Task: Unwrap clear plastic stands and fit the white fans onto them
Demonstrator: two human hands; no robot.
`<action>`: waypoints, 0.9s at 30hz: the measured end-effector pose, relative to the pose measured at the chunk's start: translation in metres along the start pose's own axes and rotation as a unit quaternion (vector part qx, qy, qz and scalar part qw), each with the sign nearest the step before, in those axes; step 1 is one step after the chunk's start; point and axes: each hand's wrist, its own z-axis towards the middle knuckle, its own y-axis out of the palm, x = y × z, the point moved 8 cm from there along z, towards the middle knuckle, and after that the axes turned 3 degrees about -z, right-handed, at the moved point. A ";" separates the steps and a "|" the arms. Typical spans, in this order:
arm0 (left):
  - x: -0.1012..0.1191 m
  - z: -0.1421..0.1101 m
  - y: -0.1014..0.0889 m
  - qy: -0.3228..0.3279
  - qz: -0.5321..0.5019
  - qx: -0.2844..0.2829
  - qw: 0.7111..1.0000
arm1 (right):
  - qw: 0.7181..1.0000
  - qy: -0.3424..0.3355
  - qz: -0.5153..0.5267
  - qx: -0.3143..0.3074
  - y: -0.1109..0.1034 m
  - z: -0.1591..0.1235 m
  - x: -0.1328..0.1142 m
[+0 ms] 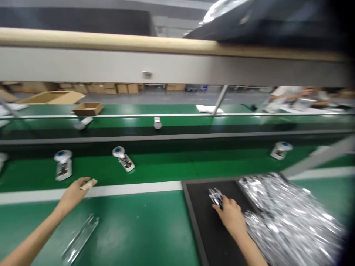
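My left hand [75, 193] reaches over the green bench toward the white stripe, fingers curled, one fingertip wrapped in pale tape; motion blur hides whether it holds anything. The nearest white device [63, 165] lies just beyond it on the belt. My right hand [230, 213] rests on a black tray [203, 221], its fingers closed on a small crinkled clear plastic bag [215, 196]. A heap of shiny plastic bags [288, 218] fills the tray's right side.
A clear plastic piece [80, 238] lies on the bench near my left forearm. More white devices [124, 159] [280, 150] ride the green belt. A second belt behind carries small parts, a cardboard box [88, 108] and papers. Another person sits at far right [294, 96].
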 end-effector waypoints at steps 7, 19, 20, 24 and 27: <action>-0.088 -0.103 0.024 -0.063 0.104 -0.078 0.989 | 0.983 0.029 0.177 -0.046 0.014 0.018 0.003; -0.001 -0.160 0.116 -0.008 -0.257 -0.168 0.952 | 0.908 -0.189 0.360 -0.106 0.029 -0.130 -0.192; 0.005 -0.165 0.124 -0.013 -0.286 -0.173 0.942 | 0.912 -0.184 0.353 -0.096 0.029 -0.132 -0.190; 0.006 -0.180 0.138 -0.058 -0.374 -0.150 0.914 | 0.923 -0.211 0.317 -0.051 0.016 -0.150 -0.184; -0.009 -0.191 0.139 -0.099 -0.418 -0.125 0.894 | 0.935 -0.274 0.224 -0.027 0.011 -0.168 -0.195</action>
